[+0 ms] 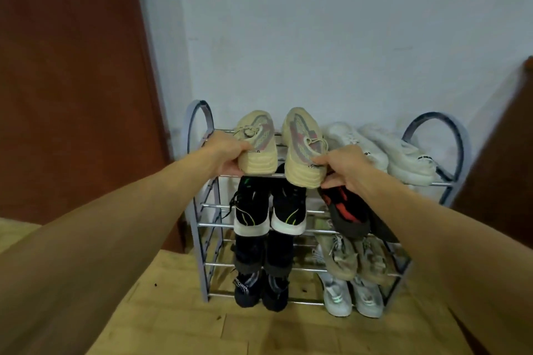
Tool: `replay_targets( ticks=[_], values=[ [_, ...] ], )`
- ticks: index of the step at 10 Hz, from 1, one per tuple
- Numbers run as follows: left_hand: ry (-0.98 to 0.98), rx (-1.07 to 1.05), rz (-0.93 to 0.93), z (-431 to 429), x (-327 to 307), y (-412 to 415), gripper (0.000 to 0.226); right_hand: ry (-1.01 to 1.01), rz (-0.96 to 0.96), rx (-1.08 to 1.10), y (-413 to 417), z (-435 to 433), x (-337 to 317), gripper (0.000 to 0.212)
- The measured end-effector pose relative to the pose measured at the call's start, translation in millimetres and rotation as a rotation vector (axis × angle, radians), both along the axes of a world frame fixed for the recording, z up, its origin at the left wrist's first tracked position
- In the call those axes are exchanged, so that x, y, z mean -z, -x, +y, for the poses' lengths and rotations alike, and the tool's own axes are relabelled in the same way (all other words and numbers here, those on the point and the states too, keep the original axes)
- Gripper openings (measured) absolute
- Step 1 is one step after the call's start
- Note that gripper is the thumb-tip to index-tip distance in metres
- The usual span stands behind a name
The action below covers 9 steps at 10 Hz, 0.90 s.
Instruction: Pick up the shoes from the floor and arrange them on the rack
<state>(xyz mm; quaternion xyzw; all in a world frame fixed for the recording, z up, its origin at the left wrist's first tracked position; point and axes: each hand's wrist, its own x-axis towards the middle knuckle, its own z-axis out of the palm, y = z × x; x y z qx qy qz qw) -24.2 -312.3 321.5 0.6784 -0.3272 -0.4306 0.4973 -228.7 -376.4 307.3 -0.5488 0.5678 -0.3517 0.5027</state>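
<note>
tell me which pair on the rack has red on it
The dark pair with red patches, second shelf down on the right, just under the right hand. The other pairs are beige, white, black or grey.
</note>
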Motion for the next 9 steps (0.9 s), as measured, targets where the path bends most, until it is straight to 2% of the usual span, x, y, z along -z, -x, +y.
replay_targets(
  ticks=[1,2,3,4,5,6,7,8,9],
  values=[
    [-0.035,-0.006,-0.105,-18,11,-3,0.026,0.028,0.055,-0.006,-4,-14,5,0.028],
    [-0.038,0.001,-0.121,-23,18,-8,0.04,0.065,0.099,-0.001,-4,-17,9,0.032],
    [-0.011,0.004,-0.136,-15,18,-5,0.045,0.069,0.116,-0.048,-3,-7,13,0.039],
    [0.062,-0.003,-0.13,0,17,6,0.037,0.036,0.088,-0.123,1,15,12,0.04],
    [0.072,0.024,-0.194,28,8,24,0.04,0.07,0.083,-0.123,9,45,6,0.038],
    [0.098,0.125,-0.238,61,-9,47,0.04,0.093,0.056,-0.103,23,75,-4,0.03],
    [0.155,0.162,-0.208,87,-26,66,0.037,0.072,-0.071,-0.078,40,95,-17,0.036],
    [0.302,0.145,-0.156,104,-46,79,0.028,0.13,-0.184,0.006,66,91,-35,0.037],
    [0.533,0.039,-0.146,115,-61,83,0.024,0.273,-0.286,0.115,108,77,-62,0.034]
  ],
)
